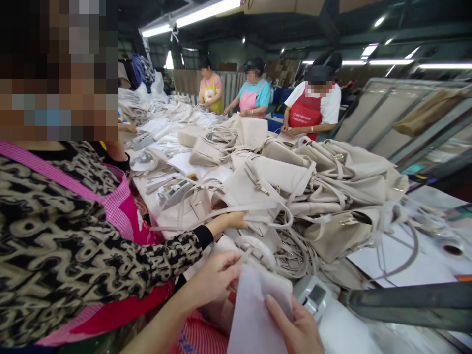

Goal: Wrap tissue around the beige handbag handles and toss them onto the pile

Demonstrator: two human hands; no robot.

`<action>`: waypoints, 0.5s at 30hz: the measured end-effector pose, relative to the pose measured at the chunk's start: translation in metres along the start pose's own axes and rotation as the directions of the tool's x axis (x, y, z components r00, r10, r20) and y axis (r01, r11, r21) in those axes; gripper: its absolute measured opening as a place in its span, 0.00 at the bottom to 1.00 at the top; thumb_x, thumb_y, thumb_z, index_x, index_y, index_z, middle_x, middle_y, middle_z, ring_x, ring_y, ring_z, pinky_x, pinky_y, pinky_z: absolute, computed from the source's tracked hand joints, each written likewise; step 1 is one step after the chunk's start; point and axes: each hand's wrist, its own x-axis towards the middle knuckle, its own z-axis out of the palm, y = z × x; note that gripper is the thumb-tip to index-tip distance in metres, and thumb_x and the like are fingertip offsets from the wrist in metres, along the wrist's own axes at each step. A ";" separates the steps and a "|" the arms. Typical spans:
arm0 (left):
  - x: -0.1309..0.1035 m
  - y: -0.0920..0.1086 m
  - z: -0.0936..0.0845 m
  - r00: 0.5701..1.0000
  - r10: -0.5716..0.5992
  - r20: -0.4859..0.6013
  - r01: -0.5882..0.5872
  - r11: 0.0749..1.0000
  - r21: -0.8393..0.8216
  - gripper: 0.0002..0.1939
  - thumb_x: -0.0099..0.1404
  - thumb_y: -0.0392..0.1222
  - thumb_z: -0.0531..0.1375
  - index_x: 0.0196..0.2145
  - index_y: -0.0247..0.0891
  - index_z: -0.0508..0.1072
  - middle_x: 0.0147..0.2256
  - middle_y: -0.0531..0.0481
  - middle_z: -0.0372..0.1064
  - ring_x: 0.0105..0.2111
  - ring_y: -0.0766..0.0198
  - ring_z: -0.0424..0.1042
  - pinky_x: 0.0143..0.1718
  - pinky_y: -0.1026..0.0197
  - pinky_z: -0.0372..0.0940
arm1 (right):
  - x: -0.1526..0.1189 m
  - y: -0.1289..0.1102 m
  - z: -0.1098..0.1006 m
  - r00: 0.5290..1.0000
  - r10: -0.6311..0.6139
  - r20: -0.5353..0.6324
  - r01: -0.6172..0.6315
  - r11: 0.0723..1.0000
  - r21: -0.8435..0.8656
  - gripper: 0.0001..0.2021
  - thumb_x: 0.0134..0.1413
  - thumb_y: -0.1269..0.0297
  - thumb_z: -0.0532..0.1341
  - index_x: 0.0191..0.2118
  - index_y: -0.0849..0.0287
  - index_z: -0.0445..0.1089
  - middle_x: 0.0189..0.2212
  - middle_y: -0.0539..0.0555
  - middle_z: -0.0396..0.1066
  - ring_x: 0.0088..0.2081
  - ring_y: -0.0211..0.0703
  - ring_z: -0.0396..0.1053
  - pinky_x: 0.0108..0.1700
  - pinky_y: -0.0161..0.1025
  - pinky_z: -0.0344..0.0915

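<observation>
A thin white translucent sheet (254, 307) hangs in front of me, over a beige bag (282, 284) that shows behind its upper edge. My right hand (297, 322) grips the sheet's right side, thumb on the front and fingers behind. At the upper left corner of the sheet, my left hand (217, 276) has its fingers curled together; what lies between the fingertips is hidden. Just beyond, white wrapped straps (254, 246) rest against the heap of beige bags (280, 172).
Close on my left, a co-worker's arm (173, 255) reaches across, the hand (234, 220) on the bags. A grey metal bar (409, 305) juts in from the right. Near my right hand stands a grey-white device (313, 295). Several people work across the table.
</observation>
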 end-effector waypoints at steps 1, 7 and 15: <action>-0.005 0.006 -0.004 1.000 0.019 -0.021 -0.016 0.995 0.099 0.06 0.58 0.38 0.58 0.28 0.38 0.76 0.25 0.53 0.68 0.26 0.64 0.66 0.28 0.64 0.59 | 0.001 -0.002 -0.002 1.000 -0.028 0.002 0.028 0.998 -0.055 0.26 0.35 0.45 0.74 0.40 0.55 0.80 0.33 0.54 0.82 0.32 0.55 0.78 0.30 0.40 0.73; -0.021 0.005 0.006 0.984 -0.043 -0.172 0.042 0.999 -0.006 0.11 0.53 0.36 0.60 0.36 0.37 0.75 0.23 0.57 0.64 0.19 0.67 0.65 0.21 0.65 0.59 | 0.006 -0.015 0.031 0.993 -0.011 0.119 0.010 1.000 0.005 0.25 0.41 0.44 0.71 0.42 0.58 0.79 0.30 0.55 0.82 0.33 0.55 0.79 0.28 0.39 0.72; -0.014 -0.034 0.010 0.910 0.060 -0.409 0.027 0.978 0.205 0.13 0.52 0.38 0.63 0.34 0.43 0.63 0.20 0.61 0.60 0.18 0.64 0.63 0.21 0.62 0.59 | 0.003 -0.016 0.062 0.965 0.058 0.256 -0.144 0.932 0.332 0.25 0.40 0.52 0.74 0.43 0.61 0.78 0.32 0.57 0.82 0.33 0.56 0.79 0.34 0.45 0.74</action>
